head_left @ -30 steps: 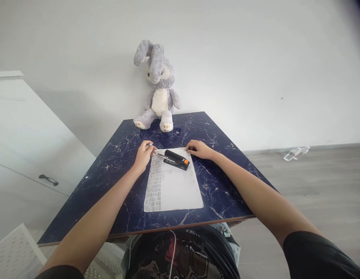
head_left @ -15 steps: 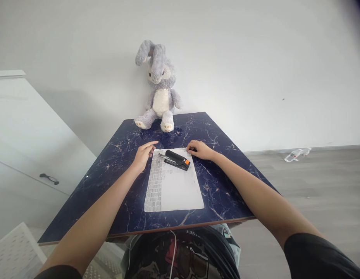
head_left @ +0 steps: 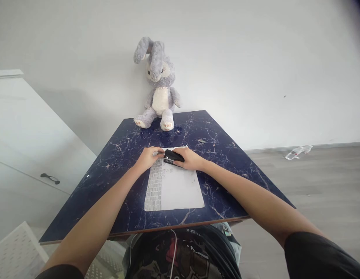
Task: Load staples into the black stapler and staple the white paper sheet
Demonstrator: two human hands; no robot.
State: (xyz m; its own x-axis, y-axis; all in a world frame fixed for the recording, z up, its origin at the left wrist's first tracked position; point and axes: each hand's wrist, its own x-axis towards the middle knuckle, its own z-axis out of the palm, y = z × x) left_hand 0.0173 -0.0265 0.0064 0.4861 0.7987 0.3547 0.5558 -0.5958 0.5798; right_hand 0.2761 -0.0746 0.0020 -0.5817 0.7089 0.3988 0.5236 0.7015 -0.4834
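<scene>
A black stapler (head_left: 174, 156) lies over the upper part of a white sheet of paper (head_left: 180, 192), its nose pointing left. My right hand (head_left: 190, 158) is wrapped around the stapler's rear end and covers its orange label. My left hand (head_left: 149, 157) is at the stapler's nose, with thumb and index fingertips pinched against its front end. Whether a small part is between those fingertips is too small to tell. Grey brick-like marks run down the paper's left side.
A grey plush rabbit (head_left: 161, 85) sits at the back of the dark blue marbled table (head_left: 223, 170), against the wall. To the left stands a white cabinet (head_left: 28, 131) with a black handle. A clear plastic object (head_left: 298, 152) lies on the floor at right.
My right hand moved from the paper's top right corner onto the stapler and took hold of it. My left hand shifted right and closed its fingers at the stapler's nose.
</scene>
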